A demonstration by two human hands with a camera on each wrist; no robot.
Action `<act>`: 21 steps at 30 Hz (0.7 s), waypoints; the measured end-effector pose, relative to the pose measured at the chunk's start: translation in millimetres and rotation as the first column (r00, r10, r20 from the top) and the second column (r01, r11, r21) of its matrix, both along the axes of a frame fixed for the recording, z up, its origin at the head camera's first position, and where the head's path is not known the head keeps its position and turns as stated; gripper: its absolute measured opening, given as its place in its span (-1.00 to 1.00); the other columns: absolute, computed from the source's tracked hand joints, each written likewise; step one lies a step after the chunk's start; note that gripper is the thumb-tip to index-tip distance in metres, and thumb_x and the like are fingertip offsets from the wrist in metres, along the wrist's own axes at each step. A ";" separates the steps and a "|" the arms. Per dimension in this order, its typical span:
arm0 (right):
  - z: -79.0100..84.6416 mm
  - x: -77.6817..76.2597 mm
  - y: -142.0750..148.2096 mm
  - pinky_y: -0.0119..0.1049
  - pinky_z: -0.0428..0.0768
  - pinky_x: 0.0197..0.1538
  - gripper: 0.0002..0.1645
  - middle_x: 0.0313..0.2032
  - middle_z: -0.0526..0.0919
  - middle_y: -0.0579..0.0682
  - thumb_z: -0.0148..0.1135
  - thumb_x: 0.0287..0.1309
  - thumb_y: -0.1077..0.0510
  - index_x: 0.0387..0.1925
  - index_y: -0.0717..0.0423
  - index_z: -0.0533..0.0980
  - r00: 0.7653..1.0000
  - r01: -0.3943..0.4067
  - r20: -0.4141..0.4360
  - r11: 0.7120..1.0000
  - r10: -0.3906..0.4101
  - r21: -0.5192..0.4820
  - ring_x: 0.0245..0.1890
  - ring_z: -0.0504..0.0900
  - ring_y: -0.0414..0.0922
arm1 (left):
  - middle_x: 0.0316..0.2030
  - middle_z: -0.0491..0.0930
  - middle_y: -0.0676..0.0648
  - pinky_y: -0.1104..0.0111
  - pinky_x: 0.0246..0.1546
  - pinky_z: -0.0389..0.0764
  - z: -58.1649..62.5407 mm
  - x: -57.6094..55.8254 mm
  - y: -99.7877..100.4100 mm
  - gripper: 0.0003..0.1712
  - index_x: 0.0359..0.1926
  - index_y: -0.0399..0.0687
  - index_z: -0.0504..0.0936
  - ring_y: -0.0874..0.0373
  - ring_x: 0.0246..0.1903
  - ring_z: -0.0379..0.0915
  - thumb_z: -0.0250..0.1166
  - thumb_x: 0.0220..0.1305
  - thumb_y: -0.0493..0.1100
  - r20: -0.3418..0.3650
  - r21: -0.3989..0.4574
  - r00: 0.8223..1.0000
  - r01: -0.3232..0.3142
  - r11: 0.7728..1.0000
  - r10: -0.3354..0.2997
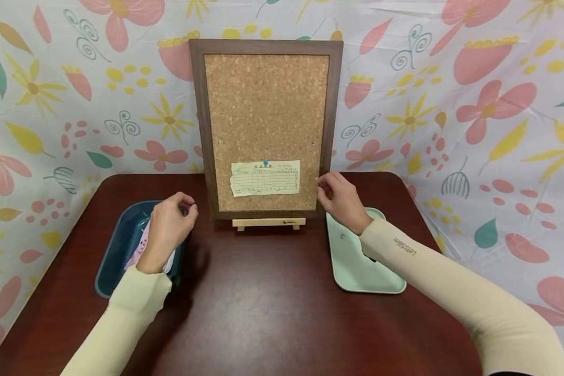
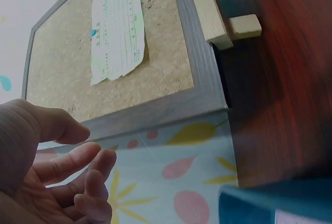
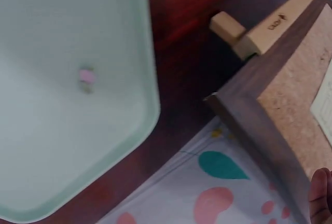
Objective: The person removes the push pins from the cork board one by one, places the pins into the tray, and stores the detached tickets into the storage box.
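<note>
My left hand is raised over the dark blue basket, fingers loosely bent. The left wrist view shows a gap between thumb and index finger, with nothing held. My right hand has bent fingers, its fingertips right at the right edge of the framed corkboard; whether it pinches something small I cannot tell. Only a sliver of it enters the right wrist view. Low on the cork hangs a printed paper form with a ragged left edge, a blue pushpin at its top.
A small wooden easel supports the board on the dark red table. Pink printed paper lies in the basket. The pale green tray at right holds a small pinkish item. Floral cloth hangs behind.
</note>
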State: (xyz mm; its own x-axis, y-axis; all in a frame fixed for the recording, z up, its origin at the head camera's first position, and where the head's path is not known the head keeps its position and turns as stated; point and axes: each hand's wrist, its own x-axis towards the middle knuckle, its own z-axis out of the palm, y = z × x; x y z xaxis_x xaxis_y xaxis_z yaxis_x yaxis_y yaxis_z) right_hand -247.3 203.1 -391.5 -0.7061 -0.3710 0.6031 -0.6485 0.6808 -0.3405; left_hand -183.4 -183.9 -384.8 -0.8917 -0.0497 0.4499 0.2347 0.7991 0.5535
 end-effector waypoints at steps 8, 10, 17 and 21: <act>5.3 -4.0 -23.8 -0.29 0.51 -0.37 -0.86 -0.35 0.45 0.01 0.18 0.09 0.38 -0.26 0.24 0.50 0.999 -0.030 -0.025 1.000 0.030 0.009 -0.43 0.47 -0.15 | -0.44 0.61 -0.09 0.17 -0.42 0.43 0.5 -21.3 18.3 -0.87 -0.27 -0.18 0.62 0.08 -0.54 0.42 0.29 0.17 -0.21 0.009 0.047 0.998 0.056 0.997 -0.056; 5.0 -4.2 -30.0 -0.28 0.54 -0.35 -0.85 -0.34 0.46 0.03 0.18 0.08 0.40 -0.26 0.25 0.50 0.999 -0.041 -0.022 0.999 0.041 0.014 -0.41 0.51 -0.14 | -0.42 0.61 -0.08 0.19 -0.41 0.44 -1.1 -25.8 22.3 -0.85 -0.24 -0.19 0.62 0.09 -0.52 0.43 0.29 0.17 -0.21 0.009 0.055 0.997 0.080 0.995 -0.080; 8.1 -8.8 -51.6 -0.29 0.55 -0.31 -0.86 -0.30 0.48 0.04 0.16 0.12 0.37 -0.23 0.25 0.49 0.998 -0.060 -0.018 0.998 0.060 0.022 -0.36 0.53 -0.14 | -0.37 0.62 -0.08 0.21 -0.42 0.45 -8.6 -38.6 35.2 -0.80 -0.18 -0.21 0.62 0.10 -0.50 0.46 0.30 0.17 -0.23 0.039 0.088 0.995 0.087 0.992 -0.091; 9.8 -15.3 -59.6 -0.31 0.53 -0.31 -0.84 -0.27 0.50 0.05 0.15 0.11 0.37 -0.22 0.25 0.50 0.998 -0.055 -0.035 0.998 0.056 0.007 -0.35 0.52 -0.14 | -0.37 0.63 -0.08 0.20 -0.40 0.46 -9.2 -46.0 41.7 -0.80 -0.19 -0.21 0.62 0.09 -0.50 0.46 0.29 0.18 -0.21 0.044 0.094 0.996 0.070 0.993 -0.075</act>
